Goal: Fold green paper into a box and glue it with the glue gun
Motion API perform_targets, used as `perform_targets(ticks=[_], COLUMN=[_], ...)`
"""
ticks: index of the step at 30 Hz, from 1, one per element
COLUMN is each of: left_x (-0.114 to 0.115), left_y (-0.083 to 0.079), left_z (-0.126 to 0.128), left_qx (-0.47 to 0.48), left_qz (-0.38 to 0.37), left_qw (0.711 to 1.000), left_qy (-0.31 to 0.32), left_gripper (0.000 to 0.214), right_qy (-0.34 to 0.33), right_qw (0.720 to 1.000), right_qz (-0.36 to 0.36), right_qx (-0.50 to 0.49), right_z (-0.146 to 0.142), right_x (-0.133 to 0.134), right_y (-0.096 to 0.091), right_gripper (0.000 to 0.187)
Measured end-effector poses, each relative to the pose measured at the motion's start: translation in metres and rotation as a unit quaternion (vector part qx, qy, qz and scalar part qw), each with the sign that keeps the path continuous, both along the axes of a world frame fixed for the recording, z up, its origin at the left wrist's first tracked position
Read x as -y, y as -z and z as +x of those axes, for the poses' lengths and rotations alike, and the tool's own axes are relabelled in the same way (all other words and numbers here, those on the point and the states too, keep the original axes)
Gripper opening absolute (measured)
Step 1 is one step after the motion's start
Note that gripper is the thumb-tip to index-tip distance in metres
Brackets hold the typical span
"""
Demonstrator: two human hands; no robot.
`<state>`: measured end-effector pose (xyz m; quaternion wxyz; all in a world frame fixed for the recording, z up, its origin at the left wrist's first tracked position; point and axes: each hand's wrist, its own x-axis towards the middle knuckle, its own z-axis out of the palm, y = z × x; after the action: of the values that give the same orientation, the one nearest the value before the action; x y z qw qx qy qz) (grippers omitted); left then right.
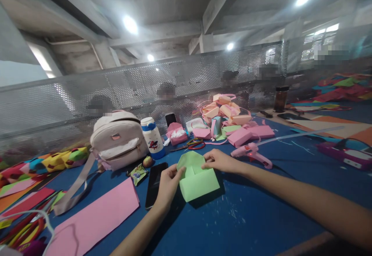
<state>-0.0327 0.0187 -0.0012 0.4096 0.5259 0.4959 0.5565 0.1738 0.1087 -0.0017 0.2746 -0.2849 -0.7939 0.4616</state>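
A folded light-green paper box [199,186] with a raised, pointed flap is held just above the blue table. My left hand [170,182] grips the flap's left edge between thumb and fingers. On the far right side, my right hand [217,161] pinches the flap where it meets the box. Just right of that hand lies a pink glue gun [254,155] with a long clear glue stick out of its back. A black phone [155,184] lies flat beside my left hand.
A pale backpack [119,141] and a white-and-blue bottle [153,139] stand at the back left. Scissors [196,144] lie beyond the box, before a pile of paper boxes [226,112]. Pink paper [99,217] lies at left, a purple device [345,155] at right. A perforated metal screen [186,70] borders the table.
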Motion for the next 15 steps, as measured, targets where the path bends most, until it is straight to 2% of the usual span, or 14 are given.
perform_targets(ticks=[4, 10, 15], left_x=[0.000, -0.001, 0.006], left_y=[0.001, 0.001, 0.000], left_z=[-0.001, 0.003, 0.013], left_qx=[0.001, -0.009, -0.029], left_qz=[-0.006, -0.028, -0.047], left_qw=[1.000, 0.999, 0.996], left_qy=[0.016, 0.045, 0.070], left_gripper=[0.052, 0.059, 0.042], right_qy=[0.019, 0.029, -0.007], right_qw=[1.000, 0.999, 1.000], right_qz=[0.023, 0.028, -0.016], right_qx=[-0.010, -0.022, 0.016], right_z=[0.000, 0.001, 0.022], right_x=[0.000, -0.003, 0.006], right_y=[-0.003, -0.011, -0.014], right_gripper=[0.034, 0.019, 0.020])
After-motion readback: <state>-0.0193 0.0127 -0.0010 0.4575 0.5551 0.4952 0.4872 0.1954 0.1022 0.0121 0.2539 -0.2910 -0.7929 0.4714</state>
